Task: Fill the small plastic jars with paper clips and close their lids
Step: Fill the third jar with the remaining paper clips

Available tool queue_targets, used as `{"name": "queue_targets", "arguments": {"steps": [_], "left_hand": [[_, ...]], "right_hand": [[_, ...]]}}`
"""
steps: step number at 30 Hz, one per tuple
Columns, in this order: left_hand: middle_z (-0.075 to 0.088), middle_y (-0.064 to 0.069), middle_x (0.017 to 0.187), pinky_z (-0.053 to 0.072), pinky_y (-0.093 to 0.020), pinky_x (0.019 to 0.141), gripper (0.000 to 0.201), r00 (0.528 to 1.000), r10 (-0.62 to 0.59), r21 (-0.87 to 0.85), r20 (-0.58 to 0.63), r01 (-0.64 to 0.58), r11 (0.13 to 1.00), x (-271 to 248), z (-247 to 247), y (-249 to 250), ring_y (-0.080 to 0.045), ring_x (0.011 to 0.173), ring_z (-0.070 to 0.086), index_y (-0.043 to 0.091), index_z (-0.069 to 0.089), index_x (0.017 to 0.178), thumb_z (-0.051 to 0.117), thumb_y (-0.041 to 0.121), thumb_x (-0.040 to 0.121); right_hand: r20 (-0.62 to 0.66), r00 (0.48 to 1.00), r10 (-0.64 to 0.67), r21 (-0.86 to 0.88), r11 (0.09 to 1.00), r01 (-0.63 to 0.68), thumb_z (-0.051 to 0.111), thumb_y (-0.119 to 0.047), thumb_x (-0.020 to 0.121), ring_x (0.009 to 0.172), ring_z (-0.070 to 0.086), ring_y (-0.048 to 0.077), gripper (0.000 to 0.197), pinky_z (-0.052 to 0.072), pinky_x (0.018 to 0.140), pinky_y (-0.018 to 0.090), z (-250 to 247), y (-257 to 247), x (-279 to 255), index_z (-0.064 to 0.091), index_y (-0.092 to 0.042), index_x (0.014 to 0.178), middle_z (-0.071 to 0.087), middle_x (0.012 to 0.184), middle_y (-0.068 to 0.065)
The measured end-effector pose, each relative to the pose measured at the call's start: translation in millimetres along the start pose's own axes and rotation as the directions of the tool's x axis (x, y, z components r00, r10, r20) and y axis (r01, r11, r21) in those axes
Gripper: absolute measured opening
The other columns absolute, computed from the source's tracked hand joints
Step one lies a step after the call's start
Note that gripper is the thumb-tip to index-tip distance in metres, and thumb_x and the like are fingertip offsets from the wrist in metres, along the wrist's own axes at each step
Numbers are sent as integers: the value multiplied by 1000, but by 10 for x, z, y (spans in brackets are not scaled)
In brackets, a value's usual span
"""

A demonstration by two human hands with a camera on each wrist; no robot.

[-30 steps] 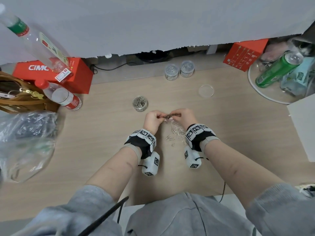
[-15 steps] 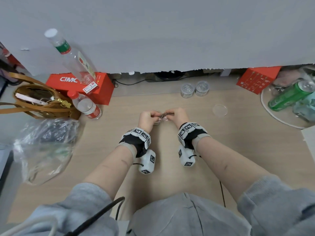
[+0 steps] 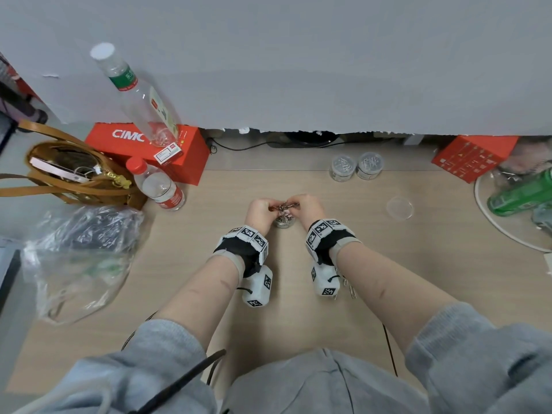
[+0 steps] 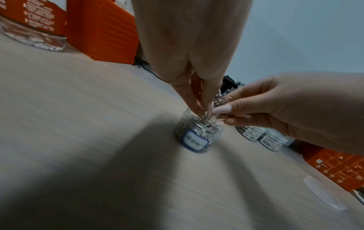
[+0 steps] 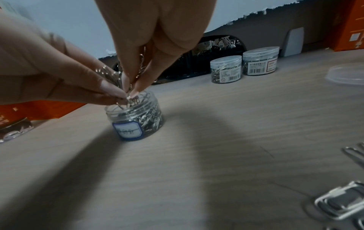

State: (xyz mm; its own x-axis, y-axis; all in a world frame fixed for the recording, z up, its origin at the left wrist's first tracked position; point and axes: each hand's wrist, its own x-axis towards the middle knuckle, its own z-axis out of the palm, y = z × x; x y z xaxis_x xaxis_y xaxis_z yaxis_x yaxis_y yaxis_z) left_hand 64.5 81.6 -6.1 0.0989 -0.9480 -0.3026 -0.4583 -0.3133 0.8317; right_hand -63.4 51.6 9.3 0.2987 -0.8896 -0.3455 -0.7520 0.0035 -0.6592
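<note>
Paper clips (image 5: 130,87): a tangled silver bunch, pinched from both sides right over the mouth of the open jar, its lowest loops dipping past the rim.
Open jar (image 5: 135,119): small, clear plastic, standing upright mid-worktop, no lid on, already well stocked with clips; a blue-edged white label faces the wrist cameras.
Left hand (image 3: 263,212): fingers drawn together, fingertips (image 4: 199,105) clamped on the bunch, pointing down into the jar mouth. Grip closed on the clips.
Right hand (image 3: 306,206): coming in from the other side, thumb and fingers nipping the same bunch at the rim. Grip closed on the clips too.
Loose lid (image 3: 399,208): clear disc lying flat on the worktop, off to the right of the hands, well apart from the open jar.
Filled jars (image 3: 357,166): two of them with lids on, side by side and touching, at the far edge of the worktop.
Stray clips (image 5: 354,154): a few lying on the wood near the right wrist.
Worktop (image 3: 388,294): pale wood grain.
Surroundings: a red box (image 3: 179,150) with a tall clear bottle (image 3: 140,100) on it, a smaller red-capped bottle (image 3: 158,186), a brown handbag (image 3: 74,174) and a crumpled plastic bag (image 3: 80,255) on the left; a green can (image 3: 522,192) lying on a round tray far right.
</note>
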Motion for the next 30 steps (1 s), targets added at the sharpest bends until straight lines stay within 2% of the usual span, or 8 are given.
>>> {"name": "queue_targets", "arguments": {"steps": [4, 11, 13, 17, 19, 25, 28, 30], "left_hand": [[66, -19, 111, 40, -5, 70, 35, 1000, 23, 32, 11, -24, 999, -42, 13, 44, -19, 93, 59, -4, 64, 113, 56, -13, 80], [65, -17, 115, 40, -3, 77, 39, 999, 48, 33, 1, -48, 998, -118, 48, 33, -24, 107, 60, -1, 62, 117, 53, -13, 81], [63, -17, 119, 40, -9, 84, 41, 998, 55, 50, 4, -55, 997, -127, 50, 20, -25, 110, 59, -1, 61, 119, 55, -13, 80], [57, -20, 125, 39, -22, 97, 49, 999, 43, 63, -10, -43, 997, -127, 35, -7, -30, 113, 56, -3, 54, 126, 55, -13, 79], [57, -21, 122, 41, -28, 99, 50, 997, 67, 88, -24, -65, 994, -132, 25, -22, -31, 112, 56, -3, 54, 126, 54, -15, 78], [60, -20, 118, 37, -23, 96, 50, 993, 118, 170, -4, -116, 979, -136, 45, -61, -30, 110, 55, 0, 57, 124, 56, -13, 76], [59, -19, 117, 37, -27, 99, 49, 992, 124, 156, -36, -117, 981, -137, 53, -102, -31, 111, 53, 1, 59, 122, 58, -11, 75], [57, -15, 117, 32, -23, 99, 48, 989, 130, 173, -76, -115, 978, -143, 55, -138, -30, 113, 48, 7, 60, 121, 60, -7, 75]], "right_hand": [[-7, 999, -35, 10, 999, 35, 57, -1, 82, 102, 58, 28, 25, 32, 76, 18, 44, 48, 9, 67, -4, 105, 66, 107, 17], [-39, 999, -22, 119, 992, 27, 54, 2, 83, 94, 62, 23, 23, 38, 76, 14, 90, 113, -11, 69, -5, 99, 69, 103, 14], [-40, 999, -28, 176, 984, 35, 53, 5, 83, 87, 58, 18, 24, 38, 70, 10, 102, 122, -25, 68, -2, 101, 68, 104, 15], [-45, 998, -40, 224, 973, 49, 52, 7, 82, 90, 63, 24, 25, 45, 81, 27, 130, 146, -34, 67, -3, 100, 68, 102, 18], [-60, 997, -41, 264, 963, 55, 53, 6, 82, 94, 64, 28, 24, 46, 81, 25, 124, 163, -39, 67, -2, 100, 68, 101, 18], [-106, 994, -36, 373, 925, 73, 45, -2, 90, 90, 60, 19, 27, 44, 75, 17, 95, 202, -59, 58, -7, 114, 67, 104, 18], [-119, 991, -56, 361, 928, 96, 43, -4, 92, 99, 62, 22, 26, 46, 86, 26, 97, 213, -78, 59, -10, 113, 67, 106, 14], [-143, 987, -68, 336, 935, 113, 42, -6, 93, 101, 60, 20, 26, 44, 89, 28, 104, 229, -89, 59, -9, 114, 66, 109, 11]]}}
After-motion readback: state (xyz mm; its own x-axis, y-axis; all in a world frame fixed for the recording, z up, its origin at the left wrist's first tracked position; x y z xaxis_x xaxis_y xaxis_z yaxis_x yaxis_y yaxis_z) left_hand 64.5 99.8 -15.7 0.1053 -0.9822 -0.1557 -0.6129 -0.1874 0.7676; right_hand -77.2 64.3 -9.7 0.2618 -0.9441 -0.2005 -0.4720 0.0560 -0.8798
